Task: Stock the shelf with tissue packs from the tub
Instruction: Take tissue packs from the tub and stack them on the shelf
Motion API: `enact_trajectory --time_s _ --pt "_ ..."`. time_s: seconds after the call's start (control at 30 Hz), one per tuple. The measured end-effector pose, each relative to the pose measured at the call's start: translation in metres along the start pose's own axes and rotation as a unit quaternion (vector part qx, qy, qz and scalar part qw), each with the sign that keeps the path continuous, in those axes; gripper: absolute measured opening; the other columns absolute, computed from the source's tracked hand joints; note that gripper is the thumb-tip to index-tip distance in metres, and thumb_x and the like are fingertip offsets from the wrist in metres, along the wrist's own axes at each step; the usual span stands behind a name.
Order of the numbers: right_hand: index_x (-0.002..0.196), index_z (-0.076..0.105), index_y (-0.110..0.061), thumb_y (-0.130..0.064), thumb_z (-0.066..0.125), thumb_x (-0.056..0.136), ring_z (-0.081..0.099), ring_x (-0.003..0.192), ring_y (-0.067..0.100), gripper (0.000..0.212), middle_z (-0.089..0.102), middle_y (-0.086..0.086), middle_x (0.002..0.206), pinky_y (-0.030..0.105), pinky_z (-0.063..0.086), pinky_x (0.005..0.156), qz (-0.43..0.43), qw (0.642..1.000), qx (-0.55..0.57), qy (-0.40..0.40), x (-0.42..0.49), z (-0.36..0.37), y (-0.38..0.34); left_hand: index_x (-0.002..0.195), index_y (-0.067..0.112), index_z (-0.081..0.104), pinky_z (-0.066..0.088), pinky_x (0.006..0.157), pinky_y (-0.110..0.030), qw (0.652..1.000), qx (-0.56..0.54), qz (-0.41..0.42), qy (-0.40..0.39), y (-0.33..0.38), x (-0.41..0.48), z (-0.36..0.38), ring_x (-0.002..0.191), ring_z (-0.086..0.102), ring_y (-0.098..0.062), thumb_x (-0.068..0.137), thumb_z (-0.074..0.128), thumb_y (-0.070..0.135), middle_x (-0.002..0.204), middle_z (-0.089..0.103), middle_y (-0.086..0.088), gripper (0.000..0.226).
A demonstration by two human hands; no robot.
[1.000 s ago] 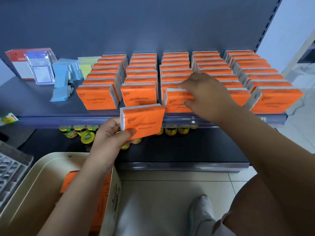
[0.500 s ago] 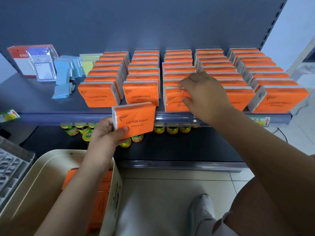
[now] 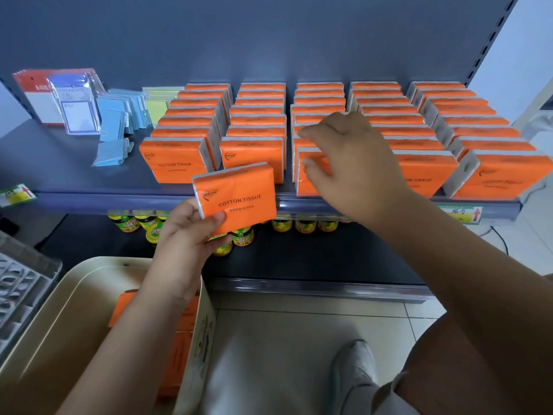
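Note:
Five rows of orange tissue packs [image 3: 179, 160] stand on the blue-grey shelf [image 3: 74, 172]. My left hand [image 3: 182, 238] grips one orange "COTTON TISSUE" pack [image 3: 236, 199] by its lower left corner, holding it in front of the shelf edge, below the second row. My right hand [image 3: 356, 163] is on the front pack of the middle row [image 3: 302, 181], with the thumb on its face and the fingers curled over its top. The cream tub [image 3: 89, 265] stands at lower left, with more orange packs [image 3: 179, 354] inside, partly hidden by my left arm.
Blue, white and red card packets [image 3: 77, 109] lie at the shelf's left end. Jars with green and yellow labels [image 3: 244, 235] stand on the lower shelf. A grey crate [image 3: 21, 289] sits at far left. A shoe [image 3: 356, 366] rests on the tiled floor.
My left hand has drifted left with its pack. My right hand has stayed on the middle row's front pack, shifting slightly up and left.

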State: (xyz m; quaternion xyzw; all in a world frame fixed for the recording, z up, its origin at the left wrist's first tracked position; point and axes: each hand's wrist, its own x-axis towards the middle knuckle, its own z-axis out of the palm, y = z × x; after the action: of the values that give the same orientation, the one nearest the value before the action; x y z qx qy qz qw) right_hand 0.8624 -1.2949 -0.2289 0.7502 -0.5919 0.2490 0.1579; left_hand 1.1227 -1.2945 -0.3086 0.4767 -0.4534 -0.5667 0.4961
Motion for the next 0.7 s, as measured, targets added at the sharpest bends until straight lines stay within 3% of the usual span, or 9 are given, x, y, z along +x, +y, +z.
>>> enact_trajectory --time_s 0.13,0.3,0.37,0.47,0.57,0.7 --pt "0.131 0.066 -0.026 -0.029 0.065 0.096 0.06 0.096 0.008 0.035 0.068 -0.008 0.107 0.028 0.049 0.088 0.083 0.963 0.242 -0.084 -0.003 0.001 -0.026 0.124 0.016 0.062 0.051 0.094 -0.039 0.998 0.017 0.06 -0.029 0.009 -0.001 0.011 0.109 0.071 -0.02 0.097 0.057 -0.001 0.112 0.076 -0.001 0.033" --pt "0.13 0.068 -0.028 -0.02 0.067 0.096 0.061 0.094 -0.005 0.035 0.065 -0.02 0.101 0.001 0.044 0.078 0.19 0.908 0.357 -0.112 -0.001 0.009 -0.037 0.127 0.02 0.045 0.056 0.09 -0.044 0.992 -0.007 0.125 -0.009 0.015 0.017 0.017 0.103 0.07 -0.027 0.097 0.057 -0.008 0.106 0.076 -0.01 0.043" --pt "0.132 0.066 -0.029 -0.019 0.065 0.097 0.063 0.094 -0.004 0.036 0.067 -0.019 0.106 0.005 0.047 0.081 0.216 0.896 0.375 -0.104 0.002 0.009 -0.038 0.125 0.019 0.048 0.057 0.092 -0.045 0.988 0.029 0.151 -0.003 0.018 0.022 0.019 0.107 0.07 -0.026 0.098 0.058 -0.006 0.112 0.075 -0.009 0.038" --pt "0.138 0.062 -0.027 -0.02 0.064 0.096 0.066 0.096 0.004 0.042 0.068 -0.01 0.112 0.026 0.056 0.089 0.223 0.897 0.373 -0.081 0.005 0.011 -0.041 0.126 0.026 0.062 0.054 0.102 -0.05 0.974 0.111 0.19 0.048 0.019 0.029 0.025 0.119 0.065 -0.022 0.097 0.065 0.013 0.127 0.068 0.0 0.032" --pt "0.143 0.058 -0.025 -0.021 0.063 0.096 0.064 0.104 0.009 0.048 0.065 -0.004 0.122 0.027 0.052 0.094 0.228 0.907 0.348 -0.065 0.008 0.014 -0.044 0.121 0.04 0.07 0.047 0.11 -0.043 0.97 0.147 0.175 0.077 0.021 0.032 0.031 0.121 0.058 -0.013 0.093 0.066 0.034 0.128 0.059 0.008 0.029" --pt "0.144 0.057 -0.018 -0.018 0.063 0.094 0.061 0.112 0.017 0.05 0.059 0.003 0.127 0.036 0.051 0.101 0.201 0.925 0.315 -0.065 0.009 0.021 -0.051 0.118 0.038 0.07 0.047 0.101 -0.029 0.986 0.104 0.123 0.039 0.028 0.03 0.04 0.114 0.062 -0.005 0.102 0.058 0.032 0.125 0.067 0.004 0.021"
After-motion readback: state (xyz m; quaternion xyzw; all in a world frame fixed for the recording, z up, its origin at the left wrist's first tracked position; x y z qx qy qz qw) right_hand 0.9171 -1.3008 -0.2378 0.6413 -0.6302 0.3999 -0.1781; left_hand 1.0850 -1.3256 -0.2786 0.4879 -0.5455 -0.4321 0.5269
